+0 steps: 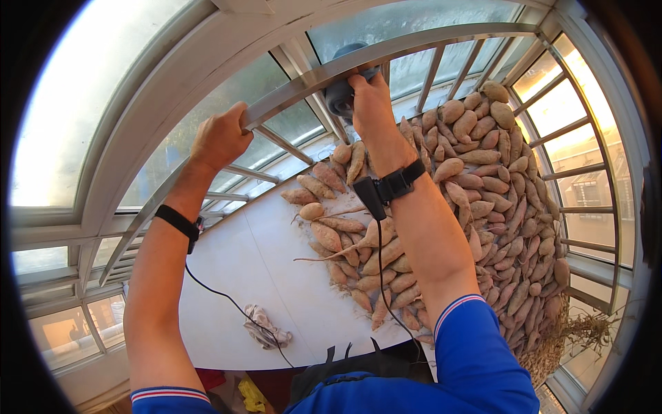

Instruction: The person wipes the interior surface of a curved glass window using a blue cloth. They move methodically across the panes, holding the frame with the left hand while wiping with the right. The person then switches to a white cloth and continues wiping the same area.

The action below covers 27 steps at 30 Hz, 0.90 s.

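My left hand is closed around the metal top rail of a window guard, left of centre. Farther right along the same rail, my right hand grips a dark grey cloth, bunched against the rail and its bars. Part of the cloth shows above the rail, against the window glass. Both wrists wear black straps with small devices and thin black cables. Below my right forearm lie many sweet potatoes, spread over a white surface.
A crumpled pale cloth lies on the white surface near my body. Metal bars line the windows at the right. Dry roots or straw stick out at the lower right. A yellow plastic bag sits below the surface's near edge.
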Tool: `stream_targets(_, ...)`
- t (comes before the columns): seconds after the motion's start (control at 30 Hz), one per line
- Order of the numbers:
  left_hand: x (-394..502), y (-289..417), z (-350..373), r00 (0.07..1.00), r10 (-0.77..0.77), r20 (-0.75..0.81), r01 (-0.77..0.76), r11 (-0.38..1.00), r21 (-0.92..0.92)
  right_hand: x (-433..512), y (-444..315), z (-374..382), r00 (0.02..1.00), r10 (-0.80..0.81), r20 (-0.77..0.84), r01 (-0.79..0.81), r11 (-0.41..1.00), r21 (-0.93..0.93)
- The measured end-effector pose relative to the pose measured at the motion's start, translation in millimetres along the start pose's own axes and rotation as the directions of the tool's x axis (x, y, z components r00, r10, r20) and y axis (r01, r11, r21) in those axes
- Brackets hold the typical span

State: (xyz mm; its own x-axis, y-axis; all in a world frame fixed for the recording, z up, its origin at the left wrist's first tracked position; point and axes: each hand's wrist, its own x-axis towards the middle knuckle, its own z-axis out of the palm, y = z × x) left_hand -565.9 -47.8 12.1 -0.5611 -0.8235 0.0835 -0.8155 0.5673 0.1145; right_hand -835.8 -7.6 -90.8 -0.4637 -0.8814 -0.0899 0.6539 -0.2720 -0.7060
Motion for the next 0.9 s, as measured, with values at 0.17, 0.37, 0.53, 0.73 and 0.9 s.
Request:
stream_targets(0.17, -0.2, -1.3, 1.0, 1.0, 0.007, -0.018, -0.007, 1.0, 0.001, 28.2, 34.4, -20.8, 0.996, -0.087, 0.015, 0.086, 0.926, -0.368)
stream_targets(0.37, -1.1, -0.9, 1.9, 1.0, 0.001, -0.026, -0.003, 0.999, -0.045, 54.7, 113.0, -85.9, 0.959, -0.171, -0.226, -0.008, 0.782, -0.624)
stream_targets(0.53, -0.6, -0.4, 0.6, 0.999, -0.03, 0.015, 0.03, 0.999, -0.027, 70.0, 160.5, -118.0, 0.913, -0.166, -0.373, -0.171, 0.674, -0.718)
stream_targets(0.73, -0.7, 1.3, 0.4, 1.0, -0.022, -0.004, 0.022, 0.999, -0.031, 80.3, 168.0, -127.2, 0.849, -0.108, -0.517, -0.379, 0.558, -0.739)
stream_targets(0.9, -1.0, 1.8, -0.3, 1.0, -0.028, 0.007, 0.029, 0.998, -0.054, 72.1, 153.1, -117.2, 0.836, -0.017, -0.549, -0.466, 0.506, -0.726)
